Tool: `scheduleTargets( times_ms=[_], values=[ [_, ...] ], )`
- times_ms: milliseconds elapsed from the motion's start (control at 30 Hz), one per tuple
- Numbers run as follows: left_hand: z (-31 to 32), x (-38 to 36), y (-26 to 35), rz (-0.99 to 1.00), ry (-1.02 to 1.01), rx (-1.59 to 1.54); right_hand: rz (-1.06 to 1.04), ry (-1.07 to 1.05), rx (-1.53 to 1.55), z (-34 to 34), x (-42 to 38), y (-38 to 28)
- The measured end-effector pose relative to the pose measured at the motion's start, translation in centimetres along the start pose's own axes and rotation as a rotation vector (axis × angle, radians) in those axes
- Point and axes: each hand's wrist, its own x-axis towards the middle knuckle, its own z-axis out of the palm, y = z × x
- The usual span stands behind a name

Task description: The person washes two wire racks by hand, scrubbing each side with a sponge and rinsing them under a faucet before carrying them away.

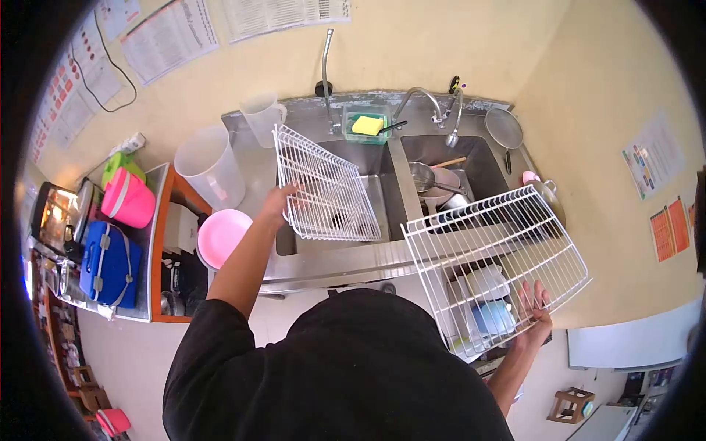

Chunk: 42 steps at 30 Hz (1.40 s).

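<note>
My left hand (282, 200) is closed on the left edge of a white wire rack (323, 187), which stands tilted over the left sink basin (390, 187). A wider white wire rack (496, 257) slants in front of the right basin (478, 153). At its lower right edge, my right hand (535, 316) grips it from beneath, the fingers partly behind the wires. Inside the right basin lie a metal strainer (421, 175) and a pot with a wooden handle (445, 180). Containers, one of them blue (494, 317), show below through the wider rack.
A yellow sponge (367, 126) sits in a clear tub behind the basins, beside the faucet (423, 94). Left stand a large plastic bucket (211, 169), a clear pitcher (263, 117) and a pink basin (225, 239). A round sieve (504, 128) rests at the right back.
</note>
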Motion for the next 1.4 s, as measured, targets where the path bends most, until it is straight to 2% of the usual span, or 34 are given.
scheduleTargets(
  times_ms=[67, 133, 333, 433, 567, 633, 767, 967, 1067, 1100, 1200, 1333, 1400],
  values=[
    [-1.4, 2.1, -3.9, -0.042, -0.050, -0.021, 0.027, -0.042, -0.011, 1.5, 0.9, 2.8],
    [-1.5, 2.5, -3.2, -0.057, -0.018, -0.016, 0.107, -0.125, 0.037, 4.5, 2.5, 5.1],
    [-4.2, 6.1, -8.7, -0.112, -0.003, -0.058, 0.326, -0.162, 0.060, 12.9, 7.2, 13.8],
    [-4.9, 6.9, -9.0, -0.151, 0.013, -0.082, 0.404, -0.153, 0.030, 16.6, 7.2, 18.3],
    [-6.9, 8.2, -7.9, -0.296, 0.058, 0.058, 0.525, -0.177, 0.086, 19.1, 6.3, 23.9],
    [-8.9, 10.7, -9.7, -0.261, 0.052, 0.193, 0.564, -0.167, 0.068, 20.8, 5.1, 25.7],
    [-7.4, 10.6, -7.3, -0.296, 0.081, 0.210, 0.702, -0.137, 0.158, 24.6, 2.1, 27.0],
    [-6.5, 9.3, -6.4, -0.336, 0.098, 0.156, 0.790, -0.223, 0.123, 24.5, 0.2, 32.0],
    [-6.7, 8.2, -6.4, -0.343, 0.111, 0.096, 0.824, -0.161, 0.117, 24.9, -0.8, 33.0],
    [-6.7, 7.7, -6.2, -0.341, 0.118, 0.073, 0.855, -0.226, 0.149, 24.0, -0.6, 33.8],
    [-6.5, 6.3, -4.9, -0.313, 0.152, -0.037, 0.873, -0.185, 0.204, 23.4, -1.0, 34.9],
    [-7.7, 2.9, -2.5, -0.135, 0.144, -0.453, 0.860, -0.138, 0.210, 22.9, -1.3, 36.2],
    [-4.5, -2.4, 2.2, -0.062, 0.084, -0.532, 0.859, -0.180, 0.211, 22.2, -1.4, 37.2]
  ],
)
